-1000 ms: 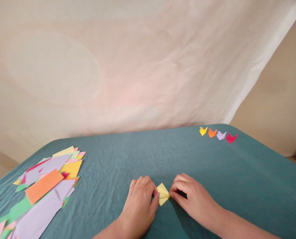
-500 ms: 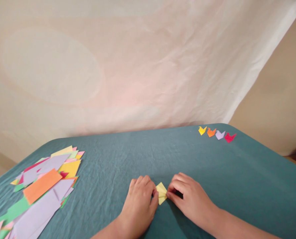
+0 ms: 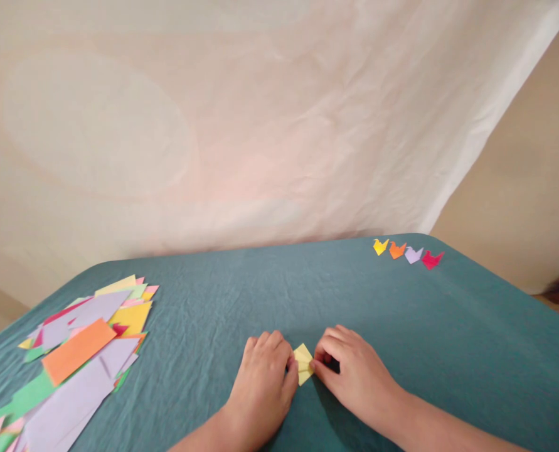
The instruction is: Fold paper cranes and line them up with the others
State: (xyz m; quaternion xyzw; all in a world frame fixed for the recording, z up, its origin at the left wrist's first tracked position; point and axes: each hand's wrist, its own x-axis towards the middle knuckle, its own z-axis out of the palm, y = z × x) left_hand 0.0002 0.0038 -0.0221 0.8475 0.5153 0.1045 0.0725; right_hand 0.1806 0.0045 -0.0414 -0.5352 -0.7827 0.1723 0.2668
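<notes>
A small folded piece of pale yellow paper (image 3: 303,364) lies between my two hands near the front of the table, with crease lines across it. My left hand (image 3: 265,383) is closed over its left side, thumb and forefinger pressed at the paper's edge. From the right, my right hand (image 3: 349,373) pinches the paper's right corner between thumb and forefinger. The ends of the paper under the left fingers are hidden.
Left on the teal-covered table (image 3: 204,301) spreads a pile of coloured paper sheets, with an orange sheet (image 3: 78,351) and a lilac sheet (image 3: 69,402) on top. At the far right stand several folded paper birds, among them a red one (image 3: 432,259). A pale cloth (image 3: 270,125) hangs behind.
Both hands keep hold of the yellow paper in nearly the same pose. The whole view has shifted very slightly.
</notes>
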